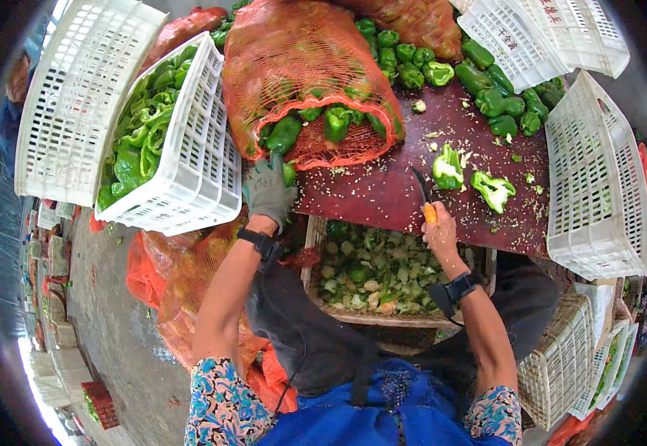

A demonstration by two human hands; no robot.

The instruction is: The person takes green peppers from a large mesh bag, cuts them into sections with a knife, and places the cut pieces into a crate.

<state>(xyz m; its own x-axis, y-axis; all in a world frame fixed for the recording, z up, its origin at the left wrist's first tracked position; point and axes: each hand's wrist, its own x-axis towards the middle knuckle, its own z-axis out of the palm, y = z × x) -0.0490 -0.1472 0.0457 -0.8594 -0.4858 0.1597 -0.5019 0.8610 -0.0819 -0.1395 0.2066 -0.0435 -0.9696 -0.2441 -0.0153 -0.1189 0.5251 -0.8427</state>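
Observation:
My left hand (270, 192), in a grey-green work glove, is at the mouth of an orange mesh sack (305, 56). Its fingers are around a green pepper (288, 175), mostly hidden by the glove. Another whole pepper (285, 134) lies just beyond the fingertips, inside the sack's opening. My bare right hand (441, 229) grips a small knife (429, 213) by its orange handle, the dark curved blade pointing away over the dark red board (368, 197). Right of the blade lie two cut-open pepper pieces (448, 168) (493, 191), among scattered seeds.
A white crate (212, 141) of opened peppers stands left, beside another tilted crate (78, 97). Whole peppers (491, 100) are heaped at the far right, near a white crate (598, 186). Below the board, a box (372, 318) holds pepper cores. More mesh sacks (205, 275) lie left.

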